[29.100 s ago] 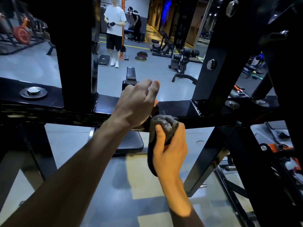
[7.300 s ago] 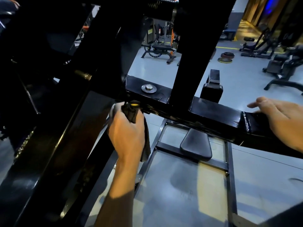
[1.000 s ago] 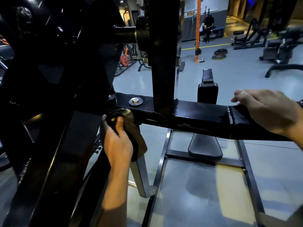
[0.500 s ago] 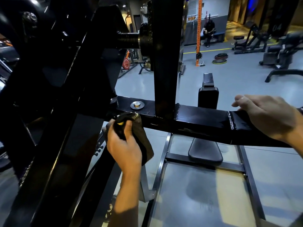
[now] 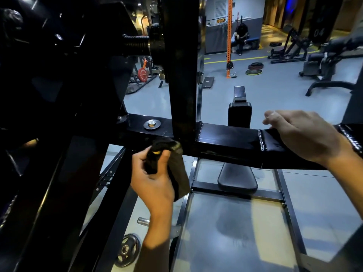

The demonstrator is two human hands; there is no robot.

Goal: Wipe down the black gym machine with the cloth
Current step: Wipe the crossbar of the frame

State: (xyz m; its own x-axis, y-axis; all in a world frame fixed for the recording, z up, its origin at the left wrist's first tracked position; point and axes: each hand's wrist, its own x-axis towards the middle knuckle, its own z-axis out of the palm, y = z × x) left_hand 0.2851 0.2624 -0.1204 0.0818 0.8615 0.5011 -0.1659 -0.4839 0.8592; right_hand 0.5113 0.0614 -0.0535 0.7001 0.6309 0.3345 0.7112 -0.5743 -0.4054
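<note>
The black gym machine fills the left and middle of the view, with a horizontal crossbar (image 5: 225,137) and an upright post (image 5: 182,75) welded onto it. My left hand (image 5: 155,181) grips a dark bunched cloth (image 5: 174,163) and presses it against the front face of the crossbar, just below the foot of the post. Farther right on the crossbar, beside a weld seam, my right hand (image 5: 302,134) rests on the top face with relaxed fingers and holds nothing.
A bolt with a washer (image 5: 151,124) sits on the crossbar left of the post. Below are a padded seat (image 5: 237,179), base rails (image 5: 235,190) and a weight plate (image 5: 126,250) on the floor. A seated person (image 5: 240,38) and other gym equipment are far behind.
My left hand has slid the cloth to the right along the crossbar, from the left joint to the foot of the upright post. My right hand stays on the bar.
</note>
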